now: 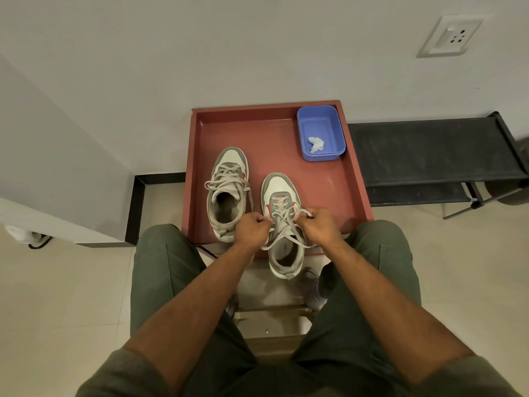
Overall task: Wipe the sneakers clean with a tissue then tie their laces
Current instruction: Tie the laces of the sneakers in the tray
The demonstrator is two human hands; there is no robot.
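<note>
Red tray (337, 179) — both hands (253, 226) pinching right sneaker (283, 224) laces (282, 214).

bare forearms, olive green trousers (160, 270).

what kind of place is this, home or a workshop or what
Most likely a room in a home, perhaps an entryway. A tiled floor, a plain wall with a socket and a low black rack point that way; the sneakers sit on a red tray.
</note>
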